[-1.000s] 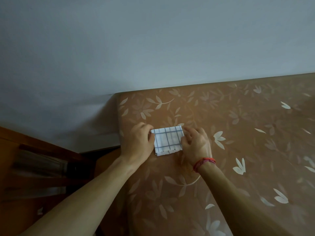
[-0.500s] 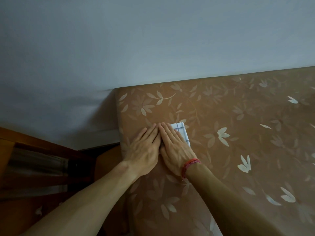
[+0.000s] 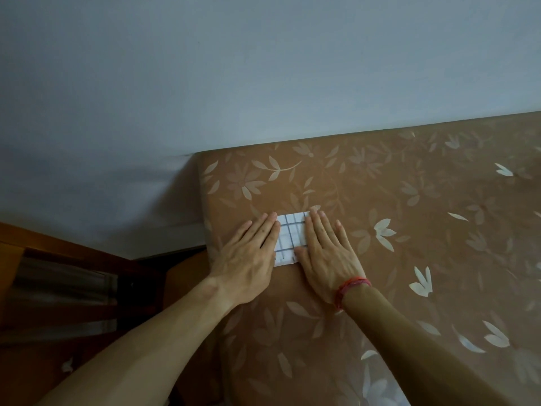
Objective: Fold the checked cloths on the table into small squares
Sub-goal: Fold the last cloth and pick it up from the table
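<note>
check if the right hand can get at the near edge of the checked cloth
Probably yes. The right hand lies flat on the right side of the checked cloth, thumb beside the near edge, which shows bare between it and the left hand. Nothing visible on the table blocks it.

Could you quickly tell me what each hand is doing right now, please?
Left hand: open, flat on the checked cloth.
Right hand: open, flat on the same cloth.
</note>
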The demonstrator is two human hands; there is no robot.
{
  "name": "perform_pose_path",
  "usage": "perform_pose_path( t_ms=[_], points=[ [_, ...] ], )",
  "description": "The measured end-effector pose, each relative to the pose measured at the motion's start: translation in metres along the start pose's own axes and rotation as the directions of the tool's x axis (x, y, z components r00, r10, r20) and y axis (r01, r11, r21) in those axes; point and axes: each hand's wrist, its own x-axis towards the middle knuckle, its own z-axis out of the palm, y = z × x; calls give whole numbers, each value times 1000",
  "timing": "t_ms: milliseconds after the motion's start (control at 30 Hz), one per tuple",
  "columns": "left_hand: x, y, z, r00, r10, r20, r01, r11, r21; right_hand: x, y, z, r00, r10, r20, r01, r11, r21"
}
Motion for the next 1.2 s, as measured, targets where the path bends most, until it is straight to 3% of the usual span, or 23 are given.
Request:
perform_pose_path(
  t_ms=[100,433,567,633,667,733,833,900,1000,1200],
  points=[
    [1,-1,-1,1000,-1,18,1,1000,21,-25,0,5,999,16,-40,-17,1000,-25],
    [-37,-11,-15,991,60,117,-67,996,60,-27,-2,-5,998,24,54,-26,999,25],
    [-30,6,-31,991,-31,127,62,967,-246,-17,-2,-15,996,58,68,-73,969,236],
    [-21,18,-42,984,-170,60,177,852,-492,-11,1,-23,998,62,27,-68,919,389],
    [-18,24,-49,962,-272,34,231,739,-633,-9,2,-29,997,73,-20,-55,881,469],
    [-10,33,-61,850,-516,106,347,397,-849,-4,1,-45,985,162,-65,-87,780,620],
    [1,36,-68,666,-665,338,340,-132,-931,5,2,-59,913,404,62,-280,507,815],
    [4,36,-70,624,-649,435,289,-326,-900,9,3,-62,865,470,175,-343,298,891],
    [5,39,-74,615,-624,482,262,-415,-871,11,2,-62,840,488,239,-351,151,924],
    [1,43,-77,618,-580,531,262,-485,-834,13,0,-63,833,467,295,-369,73,927]
  ],
)
